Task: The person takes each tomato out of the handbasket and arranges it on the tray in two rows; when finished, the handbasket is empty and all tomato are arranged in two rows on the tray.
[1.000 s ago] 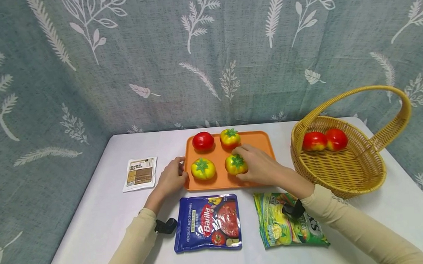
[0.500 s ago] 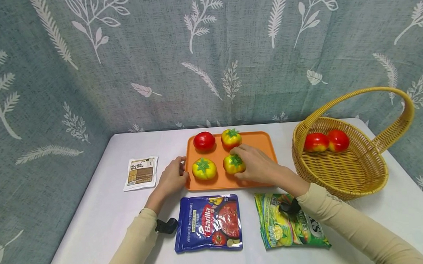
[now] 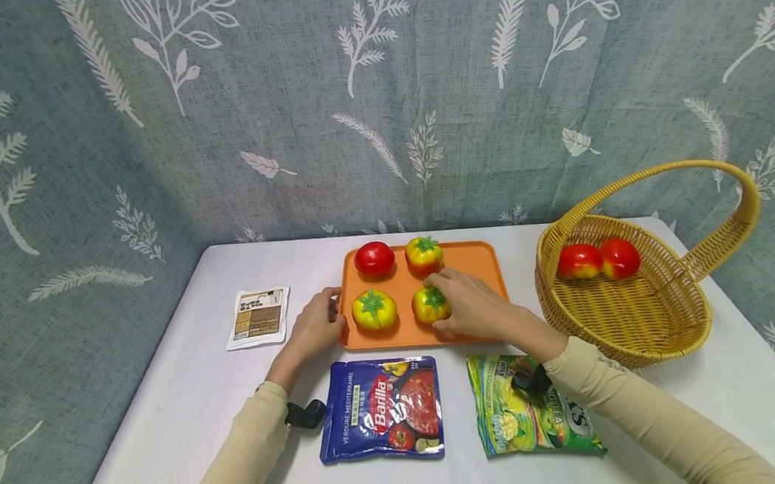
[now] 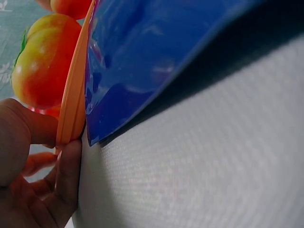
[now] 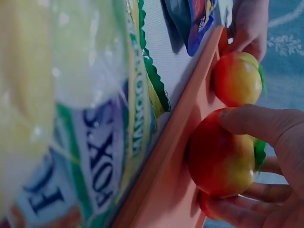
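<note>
My right hand (image 3: 474, 307) grips a yellow-and-red tomato (image 3: 429, 306) with a green star-shaped calyx, at the near middle of the orange tray (image 3: 471, 255). In the right wrist view the thumb lies on one side of that tomato (image 5: 223, 156) and fingers curl round the other. At the tray's left end my left hand (image 3: 313, 326) pinches the rim, the thumb above and fingers beneath in the left wrist view. Another yellow tomato (image 3: 375, 310) sits just right of this hand. Behind stand a red tomato (image 3: 374, 260) and a yellow-red one (image 3: 424, 256).
A wicker basket (image 3: 622, 324) with a tall handle stands at the right, two red tomatoes (image 3: 598, 259) inside. A blue Barilla pouch (image 3: 380, 410) and a green FOX'S bag (image 3: 534, 411), partly under my right forearm, lie before the tray. Far left is a small white-and-brown packet (image 3: 257, 319).
The tomato in my right hand has shifted slightly left and nearer to me over the tray. My left hand stays at the tray's edge. The head view has moved a little.
</note>
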Available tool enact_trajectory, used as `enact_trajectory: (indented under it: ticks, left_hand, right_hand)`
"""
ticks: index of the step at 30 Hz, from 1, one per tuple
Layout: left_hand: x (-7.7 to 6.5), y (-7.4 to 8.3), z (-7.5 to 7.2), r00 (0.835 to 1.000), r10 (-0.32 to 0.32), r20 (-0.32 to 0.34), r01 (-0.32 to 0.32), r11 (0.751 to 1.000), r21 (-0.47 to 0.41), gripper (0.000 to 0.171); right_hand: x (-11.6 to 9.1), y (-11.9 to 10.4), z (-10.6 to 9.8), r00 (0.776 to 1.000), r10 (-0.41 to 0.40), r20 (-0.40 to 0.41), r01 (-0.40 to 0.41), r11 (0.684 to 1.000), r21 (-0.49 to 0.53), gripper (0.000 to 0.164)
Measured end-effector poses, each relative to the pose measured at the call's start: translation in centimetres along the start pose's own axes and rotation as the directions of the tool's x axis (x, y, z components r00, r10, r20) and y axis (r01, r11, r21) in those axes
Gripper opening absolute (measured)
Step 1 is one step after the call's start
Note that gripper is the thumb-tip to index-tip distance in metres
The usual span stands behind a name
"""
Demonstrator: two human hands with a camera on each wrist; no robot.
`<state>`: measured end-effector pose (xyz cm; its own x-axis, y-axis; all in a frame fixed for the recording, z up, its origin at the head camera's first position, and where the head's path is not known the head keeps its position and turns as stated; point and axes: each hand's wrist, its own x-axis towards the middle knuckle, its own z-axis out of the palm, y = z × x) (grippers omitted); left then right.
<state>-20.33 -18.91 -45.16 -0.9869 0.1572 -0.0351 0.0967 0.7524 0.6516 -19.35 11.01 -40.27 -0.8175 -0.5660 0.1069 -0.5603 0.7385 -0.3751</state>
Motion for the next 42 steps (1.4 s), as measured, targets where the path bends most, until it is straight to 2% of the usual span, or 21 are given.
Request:
enact_trajectory:
  ticks: [5,9,17,24,29,33,42]
  left_hand:
    - [0.0,-0.1,0.1,1.0,-0.006,0.002,0.006,1.0,0.001,0.053]
    - [0.1,-0.2,0.1,1.0,-0.009,-0.001,0.009,1.0,0.002,0.052]
    - [-0.2,-0.4,0.5,1.0,-0.012,0.013,0.011,1.0,0.013,0.052]
    - [-0.4,-0.1,0.5,1.0,-0.013,0.007,0.013,1.0,0.01,0.052]
    - [-0.4,0.0,0.5,1.0,-0.012,0.006,0.012,1.0,0.014,0.052]
    - [-0.3,0.1,0.4,1.0,-0.001,0.0,0.001,1.0,0.014,0.052]
    - [-0.1,0.2,0.1,1.0,0.008,-0.009,-0.008,1.0,0.02,0.052]
  right_hand:
    - [-0.1,-0.2,-0.6,1.0,0.022,0.013,-0.021,1.0,-0.018,0.075]
    - [-0.6,-0.5,-1.2,1.0,0.025,-0.002,-0.025,0.999,-0.042,0.077]
    - [-2.7,-0.6,-1.6,0.995,-0.057,-0.085,0.049,0.995,-0.087,0.071]
    - [-5.1,-1.0,-2.5,0.991,-0.075,-0.114,0.064,0.993,-0.102,0.066]
    - [-6.9,-1.0,-3.1,0.982,-0.114,-0.152,0.098,0.989,-0.108,0.055]
    - [-8.3,-0.9,-3.5,0.976,-0.117,-0.185,0.099,0.99,-0.104,0.049]
    - [-10.5,-0.5,-4.3,0.967,-0.119,-0.225,0.096,0.989,-0.11,0.049]
